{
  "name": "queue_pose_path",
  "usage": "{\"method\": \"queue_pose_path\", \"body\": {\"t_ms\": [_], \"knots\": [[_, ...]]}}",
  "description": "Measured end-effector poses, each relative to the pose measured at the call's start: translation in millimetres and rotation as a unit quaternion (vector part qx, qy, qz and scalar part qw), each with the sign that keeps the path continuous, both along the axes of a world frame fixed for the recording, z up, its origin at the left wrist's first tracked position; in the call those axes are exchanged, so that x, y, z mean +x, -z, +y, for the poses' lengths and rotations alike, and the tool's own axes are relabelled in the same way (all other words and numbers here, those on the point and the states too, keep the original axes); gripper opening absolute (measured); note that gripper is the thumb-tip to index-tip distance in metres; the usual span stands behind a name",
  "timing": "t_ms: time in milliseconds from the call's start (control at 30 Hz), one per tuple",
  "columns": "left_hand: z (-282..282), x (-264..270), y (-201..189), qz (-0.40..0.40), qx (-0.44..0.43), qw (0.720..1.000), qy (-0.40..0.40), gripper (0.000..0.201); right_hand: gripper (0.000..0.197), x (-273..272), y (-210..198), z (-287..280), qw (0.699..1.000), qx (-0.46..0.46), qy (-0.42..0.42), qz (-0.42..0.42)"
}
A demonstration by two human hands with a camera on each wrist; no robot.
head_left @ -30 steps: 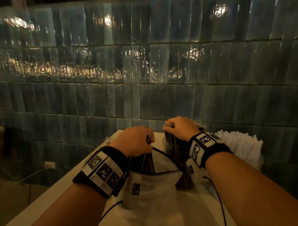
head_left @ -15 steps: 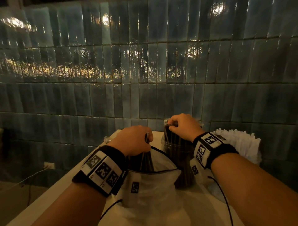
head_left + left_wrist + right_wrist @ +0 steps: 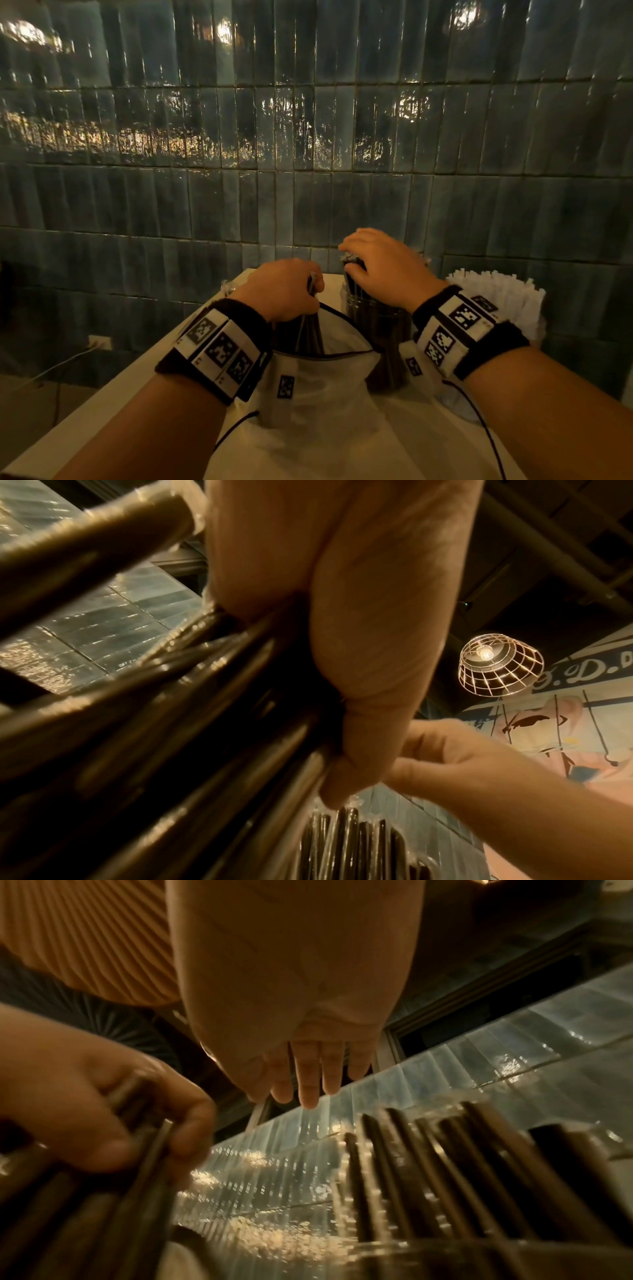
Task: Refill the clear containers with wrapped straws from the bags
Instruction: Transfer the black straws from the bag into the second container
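A white bag (image 3: 325,404) stands open on the pale table (image 3: 120,383). My left hand (image 3: 313,284) grips a bundle of dark wrapped straws (image 3: 308,335) sticking up out of the bag's mouth. In the left wrist view my fingers (image 3: 369,669) curl round that bundle (image 3: 171,723). Just right of the bag stands a clear container (image 3: 380,329) packed with upright dark straws (image 3: 445,1164). My right hand (image 3: 349,263) lies over their tops. Its fingers (image 3: 308,1091) are straight and hold nothing.
A second container of white paper-wrapped straws (image 3: 496,301) stands to the right, against the dark tiled wall (image 3: 308,171). The table's left edge drops to the floor, where a wall socket with a cable (image 3: 99,342) shows. Wrist-camera cables trail over the bag.
Little differs: the left hand keeps its grip on the bundle in the bag, and the right hand stays over the container's straw tops, shifting only slightly.
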State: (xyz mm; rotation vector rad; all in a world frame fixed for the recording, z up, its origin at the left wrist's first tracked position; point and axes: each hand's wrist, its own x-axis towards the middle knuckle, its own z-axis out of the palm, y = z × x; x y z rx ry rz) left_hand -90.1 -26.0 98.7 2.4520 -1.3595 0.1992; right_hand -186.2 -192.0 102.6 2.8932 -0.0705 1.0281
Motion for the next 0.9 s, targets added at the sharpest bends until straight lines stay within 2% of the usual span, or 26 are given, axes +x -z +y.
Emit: {"method": "queue_pose_path", "body": {"t_ms": [100, 167, 333, 533, 733, 900], "knots": [[-1.1, 0.8, -0.5, -0.008, 0.004, 1.0, -0.004, 0.021, 0.028, -5.9, 8.7, 22.1, 0.991, 0.119, -0.056, -0.016], [-2.1, -0.1, -0.8, -0.02, 0.011, 1.0, -0.007, 0.02, 0.024, -6.7, 20.1, 33.3, 0.97, 0.229, -0.08, 0.011], [-0.7, -2.2, -0.7, -0.033, 0.003, 0.999, -0.006, 0.018, 0.051, -5.0, 50.0, 50.7, 0.907, 0.393, -0.119, 0.094], [6.0, -2.1, 1.1, -0.012, -0.023, 1.0, -0.001, 0.027, 0.073, -0.2, 61.8, 64.0, 0.882, 0.442, -0.139, 0.083], [8.2, -2.3, 2.5, 0.005, -0.045, 0.999, 0.017, 0.059, 0.065, 5.0, 65.1, 69.3, 0.878, 0.447, -0.163, 0.053], [9.7, -1.1, 2.9, 0.016, -0.05, 0.998, 0.023, 0.068, 0.066, 7.8, 74.3, 63.5, 0.863, 0.479, -0.141, 0.077]]}}
